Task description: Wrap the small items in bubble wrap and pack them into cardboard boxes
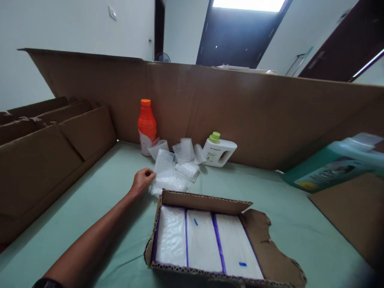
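Observation:
My left hand (pixel 142 182) reaches in from the lower left. Its thumb and fingers are pinched on the edge of a sheet of bubble wrap (pixel 165 170). More crumpled pieces of bubble wrap (pixel 183 151) lie heaped beside and behind that sheet. Nearer to me sits an open cardboard box (pixel 207 202) with its flaps up. It holds three white packs (pixel 204 240) with purple edges, side by side. My right hand does not appear.
Behind the wrap stand an orange bottle (pixel 147 125) and a white jug (pixel 216 154) with a green cap. A big teal bottle (pixel 327 166) leans at the right beside a cardboard piece (pixel 354 212). Cardboard boxes (pixel 60 148) line the left; a tall cardboard wall (pixel 258 116) closes the back.

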`<state>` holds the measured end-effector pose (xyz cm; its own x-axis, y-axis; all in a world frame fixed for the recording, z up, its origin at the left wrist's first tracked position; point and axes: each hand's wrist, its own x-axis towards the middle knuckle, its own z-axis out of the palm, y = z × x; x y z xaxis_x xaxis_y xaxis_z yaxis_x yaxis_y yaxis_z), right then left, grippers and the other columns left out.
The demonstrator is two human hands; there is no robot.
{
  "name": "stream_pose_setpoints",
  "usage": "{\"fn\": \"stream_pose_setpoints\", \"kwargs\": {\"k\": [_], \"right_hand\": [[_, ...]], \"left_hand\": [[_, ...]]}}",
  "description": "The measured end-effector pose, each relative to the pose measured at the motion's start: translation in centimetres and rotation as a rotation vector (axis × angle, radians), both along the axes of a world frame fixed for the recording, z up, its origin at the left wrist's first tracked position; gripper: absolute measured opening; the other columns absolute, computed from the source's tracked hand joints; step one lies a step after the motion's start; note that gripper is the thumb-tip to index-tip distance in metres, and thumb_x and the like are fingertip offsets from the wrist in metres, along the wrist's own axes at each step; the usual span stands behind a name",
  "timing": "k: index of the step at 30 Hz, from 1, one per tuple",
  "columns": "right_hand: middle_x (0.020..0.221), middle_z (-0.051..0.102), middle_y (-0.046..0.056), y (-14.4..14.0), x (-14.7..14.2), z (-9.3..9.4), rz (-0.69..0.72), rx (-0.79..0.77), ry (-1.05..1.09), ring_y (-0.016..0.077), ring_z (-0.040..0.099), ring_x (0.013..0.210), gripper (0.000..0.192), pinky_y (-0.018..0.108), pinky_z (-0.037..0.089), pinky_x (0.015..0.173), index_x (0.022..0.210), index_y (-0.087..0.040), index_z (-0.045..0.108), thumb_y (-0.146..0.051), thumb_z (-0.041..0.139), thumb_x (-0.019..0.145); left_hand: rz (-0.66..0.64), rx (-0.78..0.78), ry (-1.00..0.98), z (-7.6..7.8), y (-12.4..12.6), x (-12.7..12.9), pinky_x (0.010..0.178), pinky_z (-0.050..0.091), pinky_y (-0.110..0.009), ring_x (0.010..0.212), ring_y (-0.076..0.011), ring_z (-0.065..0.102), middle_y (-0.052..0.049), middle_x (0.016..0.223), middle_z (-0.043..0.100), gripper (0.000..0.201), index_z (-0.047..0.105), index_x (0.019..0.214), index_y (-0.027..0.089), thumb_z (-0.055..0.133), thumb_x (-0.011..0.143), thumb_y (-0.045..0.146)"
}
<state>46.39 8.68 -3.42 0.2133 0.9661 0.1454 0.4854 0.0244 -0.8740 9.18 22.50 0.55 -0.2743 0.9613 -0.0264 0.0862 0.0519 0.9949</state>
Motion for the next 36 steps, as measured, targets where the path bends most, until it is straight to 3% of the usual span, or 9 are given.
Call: {"fn": "stream_pose_setpoints", "kwargs": {"k": [4,9,14,18,21,24,28,32,36], "right_hand": [[0.080,0.079,0.005,-5.1,-1.8,-1.0,-0.045,-0.080,-0.030,0.0382,0.075,0.088,0.051,0.044,0.061,0.057,0.104,-0.041,0.074,-0.055,0.079,0.056],[0.086,0.080,0.010,-7.7,-5.6,0.7,-0.082,-0.140,-0.099,0.0337,0.075,0.079,0.049,0.039,0.061,0.065,0.103,-0.023,0.071,-0.061,0.066,0.072],[0.090,0.078,0.011,-5.8,-8.4,3.0,-0.024,-0.073,-0.178,0.0318,0.074,0.082,0.041,0.040,0.059,0.071,0.101,-0.019,0.069,-0.053,0.062,0.079],[0.096,0.077,0.012,-6.4,-7.9,3.2,0.006,-0.035,-0.138,0.0290,0.073,0.083,0.041,0.041,0.059,0.076,0.109,-0.017,0.069,-0.046,0.059,0.081],[0.108,0.075,0.014,-6.8,-7.4,3.0,0.017,0.004,-0.032,0.0263,0.072,0.083,0.052,0.038,0.059,0.072,0.124,-0.015,0.064,-0.043,0.062,0.079],[0.115,0.073,0.014,-6.1,-7.5,2.7,0.070,0.048,0.055,0.0243,0.072,0.084,0.059,0.036,0.059,0.071,0.131,-0.017,0.058,-0.039,0.066,0.076],[0.105,0.075,0.012,-5.0,-8.0,2.4,0.098,0.034,0.128,0.0261,0.072,0.085,0.046,0.037,0.059,0.072,0.115,-0.017,0.061,-0.041,0.066,0.077],[0.099,0.076,0.013,-3.9,-7.4,2.2,-0.033,0.072,0.075,0.0282,0.072,0.087,0.044,0.038,0.058,0.073,0.109,-0.017,0.060,-0.048,0.065,0.078],[0.100,0.075,0.012,-0.3,-7.1,2.1,-0.085,0.059,0.018,0.0291,0.070,0.090,0.041,0.040,0.055,0.078,0.105,-0.018,0.062,-0.046,0.065,0.076]], "left_hand": [[0.020,-0.028,-0.225,1.4,-3.2,-2.9,0.049,0.034,-0.022,0.049,-0.0101,0.043,0.006,0.053,0.050,0.023,0.056,0.061,0.020,0.068,0.051,0.037],[0.098,-0.091,-0.473,3.0,-12.1,-8.1,0.045,0.042,-0.023,0.041,-0.0089,0.045,0.007,0.055,0.054,0.024,0.058,0.072,0.020,0.070,0.053,0.030],[0.290,-0.305,-0.827,1.6,-21.3,-9.6,0.068,0.061,-0.041,0.070,-0.0270,0.071,-0.001,0.064,0.068,0.023,0.066,0.070,0.019,0.071,0.048,0.016],[0.266,-0.408,-0.899,0.4,-25.0,-9.6,0.076,0.062,-0.049,0.082,-0.0372,0.073,-0.005,0.062,0.070,0.016,0.065,0.059,0.020,0.072,0.044,0.017],[0.206,-0.357,-0.920,0.7,-24.5,-8.5,0.078,0.062,-0.048,0.084,-0.0364,0.073,-0.005,0.066,0.072,0.016,0.065,0.061,0.019,0.073,0.047,0.017],[0.113,-0.254,-0.905,1.2,-22.3,-5.5,0.072,0.061,-0.038,0.074,-0.0258,0.072,-0.002,0.069,0.072,0.016,0.066,0.070,0.018,0.073,0.056,0.016],[-0.003,-0.208,-0.863,0.9,-19.7,-0.5,0.055,0.051,-0.021,0.055,-0.0123,0.062,0.002,0.061,0.065,0.014,0.062,0.067,0.016,0.075,0.061,0.014],[-0.043,-0.190,-0.870,0.2,-16.7,2.1,0.051,0.047,-0.019,0.051,-0.0103,0.057,0.003,0.055,0.060,0.017,0.057,0.060,0.016,0.073,0.066,0.015],[-0.053,-0.184,-0.891,0.4,-11.6,3.1,0.050,0.046,-0.019,0.049,-0.0099,0.056,0.005,0.053,0.057,0.014,0.057,0.062,0.015,0.069,0.069,0.013]]}}
